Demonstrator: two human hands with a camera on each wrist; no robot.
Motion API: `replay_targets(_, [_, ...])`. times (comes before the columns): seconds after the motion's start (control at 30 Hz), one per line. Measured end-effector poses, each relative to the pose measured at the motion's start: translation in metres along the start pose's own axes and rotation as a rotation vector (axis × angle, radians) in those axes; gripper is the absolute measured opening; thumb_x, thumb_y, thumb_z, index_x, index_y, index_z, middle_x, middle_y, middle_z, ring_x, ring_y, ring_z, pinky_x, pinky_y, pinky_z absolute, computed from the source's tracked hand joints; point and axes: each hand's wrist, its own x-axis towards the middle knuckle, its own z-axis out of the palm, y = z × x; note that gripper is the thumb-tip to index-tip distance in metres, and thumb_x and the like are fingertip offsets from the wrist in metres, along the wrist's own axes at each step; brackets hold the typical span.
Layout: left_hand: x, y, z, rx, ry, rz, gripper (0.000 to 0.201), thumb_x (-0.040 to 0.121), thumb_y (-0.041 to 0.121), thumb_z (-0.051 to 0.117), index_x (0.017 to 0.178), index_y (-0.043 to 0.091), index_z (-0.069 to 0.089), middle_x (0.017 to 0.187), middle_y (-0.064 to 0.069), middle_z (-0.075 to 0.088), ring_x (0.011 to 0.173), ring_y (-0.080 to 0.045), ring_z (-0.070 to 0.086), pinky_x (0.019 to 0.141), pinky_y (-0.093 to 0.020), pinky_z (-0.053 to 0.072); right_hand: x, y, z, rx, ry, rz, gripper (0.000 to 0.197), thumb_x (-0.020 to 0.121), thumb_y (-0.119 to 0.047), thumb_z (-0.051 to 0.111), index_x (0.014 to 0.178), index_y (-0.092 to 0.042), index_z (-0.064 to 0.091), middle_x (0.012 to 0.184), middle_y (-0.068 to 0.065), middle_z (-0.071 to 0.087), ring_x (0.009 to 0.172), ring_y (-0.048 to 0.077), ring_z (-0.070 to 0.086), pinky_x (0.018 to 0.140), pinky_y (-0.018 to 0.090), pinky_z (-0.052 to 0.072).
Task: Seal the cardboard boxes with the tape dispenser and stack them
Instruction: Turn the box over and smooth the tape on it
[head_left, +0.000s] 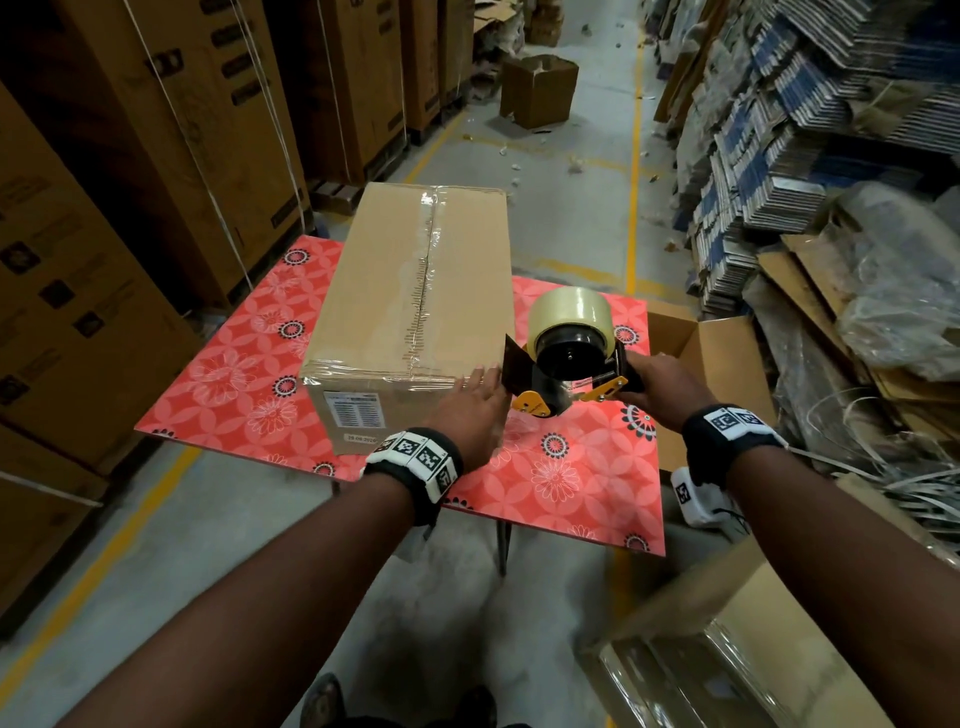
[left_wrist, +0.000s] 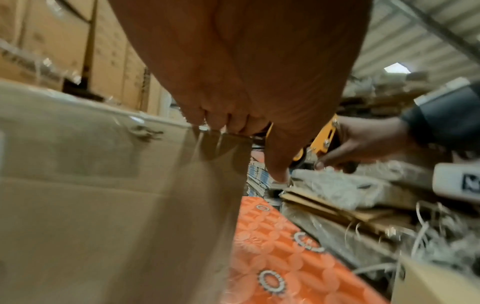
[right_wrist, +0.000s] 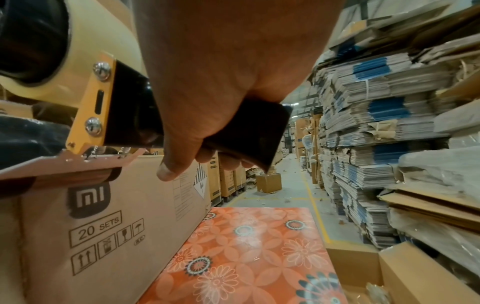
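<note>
A long brown cardboard box (head_left: 415, 291) lies on the red flowered table (head_left: 228, 384), with clear tape along its top seam and across its near edge. My left hand (head_left: 475, 400) rests flat with straight fingers on the box's near right corner (left_wrist: 218, 144). My right hand (head_left: 657, 384) grips the black handle (right_wrist: 249, 133) of the yellow and black tape dispenser (head_left: 566, 358), which carries a roll of clear tape (head_left: 569, 309). The dispenser hangs just right of the box's near corner, above the table. Its side shows printed marks (right_wrist: 103, 232).
An open box (head_left: 706, 358) stands on the floor right of the table, another taped carton (head_left: 737, 660) at bottom right. Tall stacked cartons (head_left: 104, 260) line the left, bundles of flat cardboard (head_left: 769, 171) the right. A lone open box (head_left: 537, 91) sits down the aisle.
</note>
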Motion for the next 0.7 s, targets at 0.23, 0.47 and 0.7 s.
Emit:
replay_targets(0.23, [0.005,-0.001,0.005,-0.015,0.014,0.006,0.082,0.092,0.028,0.056,0.155,0.011,0.006,0.163,-0.008,0.004,0.15,-0.025,0.005,0.121,-0.04,0.009,-0.009,0.011,0.006,0.08,-0.02,0.035,0.034,0.081,-0.03,0.079,0.108,-0.035,0.059,0.096,-0.003,0.073,0.086,0.02,0.067,0.07,0.043,0.056])
replay_targets(0.47, [0.006,0.003,-0.001,0.014,0.015,-0.012,0.077,0.093,0.026,0.052,0.155,0.016,0.007,0.163,-0.002,0.008,0.149,-0.019,0.01,0.119,-0.052,0.008,-0.02,0.015,0.012,0.126,0.012,0.085,0.032,0.081,-0.029,0.08,0.109,-0.031,0.063,0.095,0.001,0.074,0.085,0.022,0.069,0.07,0.045,0.057])
replay_targets(0.7, [0.003,-0.007,-0.004,-0.02,-0.012,-0.027,0.078,0.094,0.024,0.053,0.155,0.022,0.006,0.163,0.005,0.005,0.149,-0.013,0.008,0.119,-0.055,0.007,-0.016,0.013,0.02,0.17,-0.021,0.111,0.035,0.081,-0.021,0.081,0.111,-0.024,0.065,0.092,0.002,0.074,0.082,0.021,0.069,0.071,0.04,0.056])
